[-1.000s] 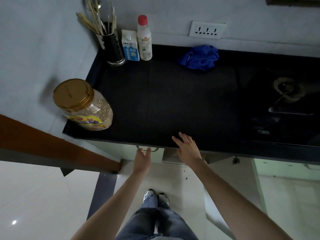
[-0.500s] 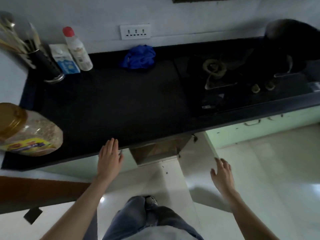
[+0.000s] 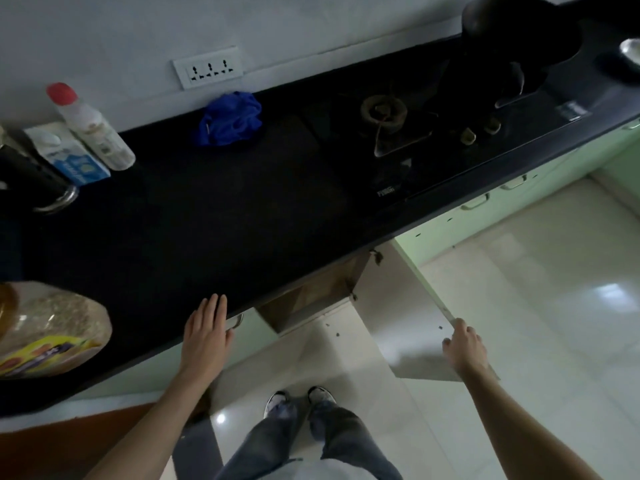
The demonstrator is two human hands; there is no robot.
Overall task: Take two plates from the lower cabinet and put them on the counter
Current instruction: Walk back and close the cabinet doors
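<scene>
Right hand (image 3: pixel 464 344) was gripping the outer edge of the open cabinet door (image 3: pixel 398 317), swung wide under the counter (image 3: pixel 214 216). Left hand (image 3: pixel 207 332) was flat and open, fingers resting on the counter's front edge, holding nothing. Couldn't see any plates inside the cabinet opening (image 3: pixel 311 299), too dark.

Two hands (image 3: pixel 207 336) (image 3: pixel 464 348), one bottle (image 3: pixel 90 128), one carton (image 3: pixel 65 154) (blue-white), one jar (image 3: pixel 48 329).
</scene>
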